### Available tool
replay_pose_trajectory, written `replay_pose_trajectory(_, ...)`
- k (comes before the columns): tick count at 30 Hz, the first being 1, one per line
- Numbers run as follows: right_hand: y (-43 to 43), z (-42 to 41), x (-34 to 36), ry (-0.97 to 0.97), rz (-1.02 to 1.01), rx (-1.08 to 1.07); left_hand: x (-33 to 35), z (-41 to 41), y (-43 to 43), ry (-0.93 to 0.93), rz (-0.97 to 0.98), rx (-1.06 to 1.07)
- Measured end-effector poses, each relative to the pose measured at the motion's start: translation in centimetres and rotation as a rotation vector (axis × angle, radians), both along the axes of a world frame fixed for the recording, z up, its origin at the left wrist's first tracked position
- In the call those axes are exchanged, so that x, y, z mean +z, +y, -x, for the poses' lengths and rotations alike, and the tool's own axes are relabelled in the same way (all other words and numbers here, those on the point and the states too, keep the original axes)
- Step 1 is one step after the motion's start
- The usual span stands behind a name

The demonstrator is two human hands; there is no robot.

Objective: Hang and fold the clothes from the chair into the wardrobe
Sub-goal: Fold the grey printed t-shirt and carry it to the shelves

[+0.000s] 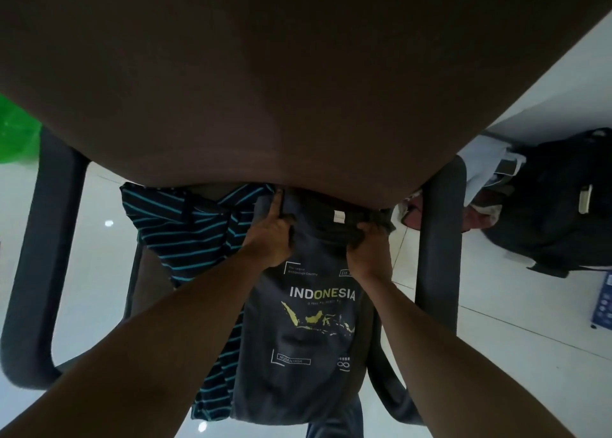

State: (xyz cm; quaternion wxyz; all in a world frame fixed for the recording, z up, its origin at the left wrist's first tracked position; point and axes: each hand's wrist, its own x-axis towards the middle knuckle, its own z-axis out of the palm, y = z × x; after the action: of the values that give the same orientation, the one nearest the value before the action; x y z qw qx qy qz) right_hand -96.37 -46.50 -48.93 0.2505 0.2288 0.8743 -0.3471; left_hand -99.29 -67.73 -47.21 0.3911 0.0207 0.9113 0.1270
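- A grey T-shirt [298, 381] is seen hanging from the near edge of the chair [298, 89], between its two dark armrests.
- "INDONESIA" is printed on it in white, with "ONE" picked out in yellow. A yellow-and-white island map lies below that, and "NUSANTARA" is boxed lower down.
- The smaller print lines and the white neck label [338, 216] are too small to be read.
- The T-shirt's top left is gripped by the left hand [270, 239], fingers curled in the cloth and the index finger laid straight along it.
- The bunched collar is held by the right hand [366, 248], fingers curled tight round it.
- A black shirt [185, 232] with teal stripes is draped just left of the T-shirt, touching it.
- A glossy white tiled floor [496, 321] is seen beneath.
- A black bag [563, 205] lies on the floor at the right, and a blue box [604, 305] is cut off by the frame's right edge.
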Motion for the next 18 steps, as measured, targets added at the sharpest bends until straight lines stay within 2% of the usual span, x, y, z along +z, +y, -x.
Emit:
replay_pose_trajectory(2,-0.2,0.1,0.3,0.014,0.038,-0.063,-0.2,0.1,-0.5,-0.009,-0.007,0.020)
replay_pose_trajectory(5,0.0,0.7,0.7,-0.070,0.030,-0.148,-0.6,0.0,-1.3,-0.016,-0.046,0.017)
replay_pose_trajectory(7,0.4,0.8,0.4,-0.127,-0.009,-0.137,-0.5,-0.4,-1.8,0.011,-0.075,0.030)
replay_pose_trajectory(10,0.3,0.7,0.7,-0.111,-0.074,-0.099,-0.2,-1.7,-2.5,0.091,-0.132,0.036)
replay_pose_trajectory(14,0.1,0.4,1.6,-0.013,-0.254,0.128,0.4,-3.6,-3.4,0.244,-0.200,0.115)
replay_pose_trajectory(18,0.4,-0.4,1.6,-0.085,-0.377,0.441,2.2,-5.5,-4.5,0.333,-0.293,0.156)
